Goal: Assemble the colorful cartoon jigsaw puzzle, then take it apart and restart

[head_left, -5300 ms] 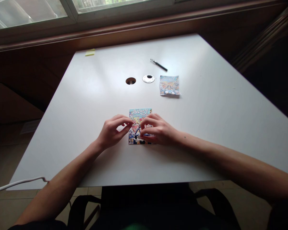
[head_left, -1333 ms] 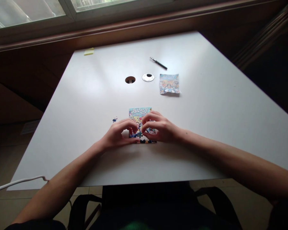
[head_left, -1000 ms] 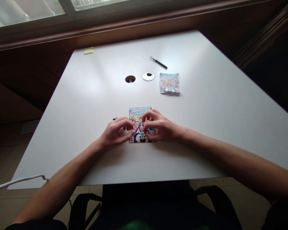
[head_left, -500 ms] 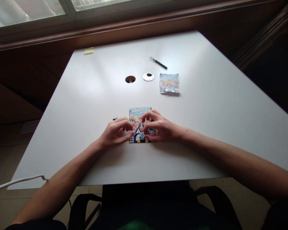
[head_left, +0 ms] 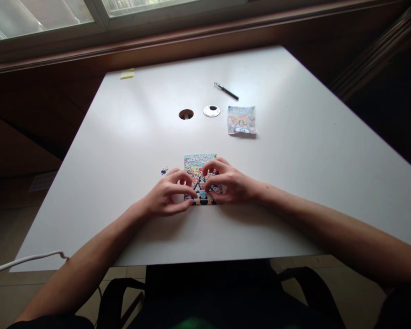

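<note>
Just below the middle of the frame, the left hand point(head_left: 164, 197) and right hand point(head_left: 230, 185) rest with curled fingers on the lower half of a colourful jigsaw puzzle point(head_left: 200, 170) lying flat on the white bench point(head_left: 294, 173), fingertips pressing its pieces rather than gripping anything. A small loose piece point(head_left: 163, 171) lies just left of the puzzle. Higher up sit a printed packet point(head_left: 241, 120), a round cap point(head_left: 211, 111) beside a cable hole point(head_left: 186, 114), a pen point(head_left: 226, 91), and a yellow note point(head_left: 127, 73) toward the upper left.
</note>
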`<state>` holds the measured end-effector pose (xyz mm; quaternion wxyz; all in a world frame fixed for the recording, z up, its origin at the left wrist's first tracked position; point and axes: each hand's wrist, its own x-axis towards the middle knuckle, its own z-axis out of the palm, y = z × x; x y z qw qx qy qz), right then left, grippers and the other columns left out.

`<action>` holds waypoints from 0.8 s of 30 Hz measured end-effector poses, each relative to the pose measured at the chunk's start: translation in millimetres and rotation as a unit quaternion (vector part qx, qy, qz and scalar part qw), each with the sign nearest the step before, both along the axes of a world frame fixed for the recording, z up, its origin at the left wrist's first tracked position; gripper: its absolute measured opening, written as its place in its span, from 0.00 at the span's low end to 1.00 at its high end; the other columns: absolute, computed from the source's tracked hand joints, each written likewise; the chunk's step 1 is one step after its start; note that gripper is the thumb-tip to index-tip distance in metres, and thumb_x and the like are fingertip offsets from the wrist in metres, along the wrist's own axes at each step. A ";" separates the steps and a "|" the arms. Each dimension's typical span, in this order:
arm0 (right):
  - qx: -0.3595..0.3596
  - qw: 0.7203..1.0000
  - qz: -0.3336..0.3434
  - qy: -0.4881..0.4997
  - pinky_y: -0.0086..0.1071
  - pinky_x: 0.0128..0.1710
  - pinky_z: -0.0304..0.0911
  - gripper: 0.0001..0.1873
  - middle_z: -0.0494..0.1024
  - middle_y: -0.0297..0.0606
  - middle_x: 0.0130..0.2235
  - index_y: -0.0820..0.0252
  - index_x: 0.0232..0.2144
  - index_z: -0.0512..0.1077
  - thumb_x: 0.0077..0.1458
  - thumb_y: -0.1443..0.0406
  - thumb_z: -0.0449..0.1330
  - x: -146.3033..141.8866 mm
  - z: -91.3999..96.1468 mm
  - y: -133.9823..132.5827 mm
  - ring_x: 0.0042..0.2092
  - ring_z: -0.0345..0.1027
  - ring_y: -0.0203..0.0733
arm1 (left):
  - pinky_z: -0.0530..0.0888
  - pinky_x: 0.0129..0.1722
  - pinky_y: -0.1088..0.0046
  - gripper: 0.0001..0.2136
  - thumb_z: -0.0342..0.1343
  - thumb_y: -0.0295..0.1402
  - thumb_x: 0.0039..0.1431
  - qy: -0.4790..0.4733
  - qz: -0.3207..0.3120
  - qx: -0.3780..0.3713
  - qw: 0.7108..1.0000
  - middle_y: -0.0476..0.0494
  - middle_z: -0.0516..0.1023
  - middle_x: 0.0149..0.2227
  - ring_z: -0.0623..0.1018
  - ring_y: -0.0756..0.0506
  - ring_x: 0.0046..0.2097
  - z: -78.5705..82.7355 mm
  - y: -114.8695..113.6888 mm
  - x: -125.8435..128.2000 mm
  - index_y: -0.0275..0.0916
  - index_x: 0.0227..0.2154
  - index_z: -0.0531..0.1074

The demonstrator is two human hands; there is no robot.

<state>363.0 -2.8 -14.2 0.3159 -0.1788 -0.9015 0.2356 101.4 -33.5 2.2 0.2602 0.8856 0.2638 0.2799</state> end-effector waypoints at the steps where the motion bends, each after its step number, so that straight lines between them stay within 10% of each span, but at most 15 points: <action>1: 0.002 1.000 0.002 -0.001 0.41 0.50 0.65 0.05 0.70 0.41 0.45 0.55 0.33 0.76 0.54 0.70 0.64 0.4 0.0 0.0 0.47 0.61 0.44 | 0.73 0.47 0.62 0.08 0.62 0.31 0.58 0.015 -0.010 0.009 1.000 0.42 0.73 0.41 0.72 0.44 0.42 0.2 0.2 0.0 0.46 0.39 0.81; 20: 0.077 0.996 0.030 -0.026 0.47 0.53 0.61 0.11 0.71 0.41 0.47 0.53 0.38 0.77 0.56 0.73 0.61 3.2 -5.9 -0.1 0.52 0.58 0.48 | 0.72 0.50 0.60 0.10 0.61 0.31 0.58 0.045 -0.033 0.052 0.997 0.41 0.75 0.44 0.71 0.43 0.45 4.7 -2.7 3.8 0.44 0.42 0.79; 24: 0.035 0.999 0.023 0.011 0.44 0.51 0.63 0.12 0.71 0.40 0.45 0.54 0.37 0.74 0.54 0.75 0.60 4.1 -5.2 1.0 0.49 0.61 0.45 | 0.73 0.44 0.64 0.07 0.57 0.24 0.57 -0.059 0.176 0.115 0.976 0.46 0.76 0.34 0.73 0.44 0.39 3.8 4.0 -12.6 0.41 0.36 0.75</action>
